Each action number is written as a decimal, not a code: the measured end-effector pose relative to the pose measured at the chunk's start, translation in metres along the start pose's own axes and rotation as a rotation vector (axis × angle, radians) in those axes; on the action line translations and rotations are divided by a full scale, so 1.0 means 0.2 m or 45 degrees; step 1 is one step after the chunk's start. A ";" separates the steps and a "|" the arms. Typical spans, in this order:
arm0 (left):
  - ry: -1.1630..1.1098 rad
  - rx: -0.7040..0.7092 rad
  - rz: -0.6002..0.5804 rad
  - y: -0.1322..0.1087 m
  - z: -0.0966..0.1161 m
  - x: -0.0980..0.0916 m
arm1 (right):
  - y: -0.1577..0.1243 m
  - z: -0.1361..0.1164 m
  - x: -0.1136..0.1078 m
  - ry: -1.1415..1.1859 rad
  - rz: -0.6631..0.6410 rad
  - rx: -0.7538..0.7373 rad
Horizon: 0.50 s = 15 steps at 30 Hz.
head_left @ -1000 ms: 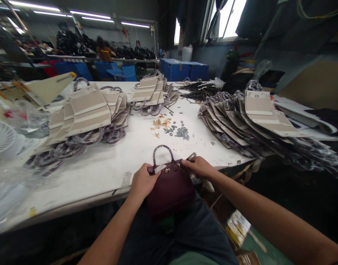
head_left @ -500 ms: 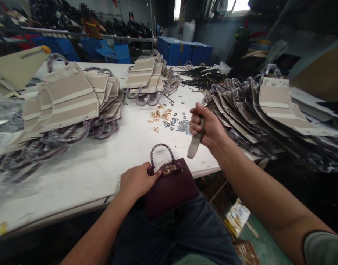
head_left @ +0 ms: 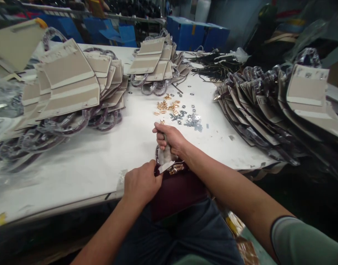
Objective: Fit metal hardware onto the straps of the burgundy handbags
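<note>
The dark purple bag (head_left: 177,193) is in front, over the person's lap (head_left: 182,232), with its top near the front edge of the white table (head_left: 102,158). The left hand (head_left: 142,180) is closed on the upper left corner of the bag; its thumb side lies at the front, and how the fingers are placed behind I cannot tell. The right hand (head_left: 169,139) is above the top of the bag and makes a narrow fist around a grey tool (head_left: 165,154), whose lower end points down to the bag; whether this end touches the bag, I cannot tell. On the bag's front, near the top, there is a gold-coloured clasp (head_left: 176,169), and beside it a white strip (head_left: 166,167) sticks out at the upper edge. The handle (head_left: 157,154) is partly covered by the right hand.

On the table, just beyond the right hand, small gold-coloured pieces (head_left: 166,105) lie scattered, and next to them, toward the right, there are thin grey metal plates (head_left: 193,120). To the left is a big pile of beige panels (head_left: 72,68), in the middle farther back lies a smaller pile (head_left: 146,55), and at the right a row of similar panels (head_left: 305,82) leans together. Behind this row are black strips (head_left: 213,66), and past the table's far edge stand blue boxes (head_left: 182,33)
</note>
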<state>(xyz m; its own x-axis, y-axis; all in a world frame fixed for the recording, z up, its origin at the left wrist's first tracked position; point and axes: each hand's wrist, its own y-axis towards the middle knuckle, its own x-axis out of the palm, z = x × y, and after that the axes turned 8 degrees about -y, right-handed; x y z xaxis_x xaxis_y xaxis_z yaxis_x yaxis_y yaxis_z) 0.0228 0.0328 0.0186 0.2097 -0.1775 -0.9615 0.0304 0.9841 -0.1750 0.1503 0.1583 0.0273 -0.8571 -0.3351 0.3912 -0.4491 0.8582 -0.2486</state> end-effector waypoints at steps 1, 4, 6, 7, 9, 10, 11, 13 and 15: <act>0.018 0.006 0.006 0.00 0.01 0.01 | 0.02 0.01 0.00 0.005 -0.007 0.021; 0.043 0.013 0.007 0.00 0.02 0.03 | 0.07 0.04 -0.01 0.011 -0.013 0.099; 0.028 0.003 0.001 0.00 0.02 0.04 | 0.10 0.06 -0.01 0.000 -0.017 0.124; 0.015 -0.007 -0.001 0.00 0.02 0.04 | 0.11 0.07 -0.01 -0.010 -0.023 0.126; -0.012 -0.028 -0.009 0.01 0.02 0.04 | 0.11 0.08 -0.01 -0.034 -0.031 0.124; -0.023 -0.038 -0.014 0.01 0.02 0.04 | 0.11 0.08 -0.01 -0.046 -0.030 0.122; -0.033 -0.045 -0.019 0.01 0.02 0.04 | 0.11 0.08 0.00 -0.054 -0.027 0.121; -0.047 -0.056 -0.025 0.01 0.03 0.03 | 0.11 0.08 0.00 -0.070 -0.016 0.112; -0.050 -0.065 -0.023 0.01 0.03 0.03 | 0.10 0.08 0.01 -0.086 -0.010 0.096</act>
<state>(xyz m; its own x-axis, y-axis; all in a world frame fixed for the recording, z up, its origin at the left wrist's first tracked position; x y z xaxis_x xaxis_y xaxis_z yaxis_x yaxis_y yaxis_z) 0.0306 0.0340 0.0138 0.2477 -0.1938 -0.9493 -0.0150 0.9789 -0.2037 0.1355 0.1685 0.0080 -0.8675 -0.3691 0.3335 -0.4711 0.8248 -0.3126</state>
